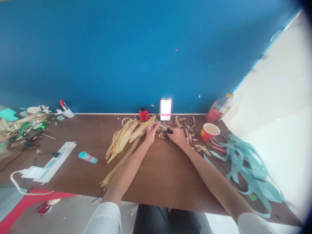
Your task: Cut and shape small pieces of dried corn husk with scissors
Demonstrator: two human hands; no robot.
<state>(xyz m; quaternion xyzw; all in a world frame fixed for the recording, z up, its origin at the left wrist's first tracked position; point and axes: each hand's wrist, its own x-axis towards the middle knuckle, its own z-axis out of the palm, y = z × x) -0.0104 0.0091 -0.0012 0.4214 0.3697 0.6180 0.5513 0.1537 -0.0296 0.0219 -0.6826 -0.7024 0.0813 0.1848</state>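
Note:
My right hand [177, 136] is closed round the dark handles of a pair of scissors [162, 125], whose blades point left. Close to the blade tips, my left hand [151, 130] is pinched; what lies between its fingers is too small to make out. Bundles of pale dried corn husks [123, 136] lie on the brown table to the left of my left hand, some passing under that forearm. Cut husk scraps [188, 133] are scattered around and to the right of the scissors.
A phone [166, 110] leans on the blue wall beside a red roll [143, 114]. Rightward stand a paper cup [209, 131], a bottle [219, 107] and tangled teal ribbon [243, 162]. Leftward lie a blue tube [88, 157], a power strip [57, 162] and a white cup with pens [68, 112].

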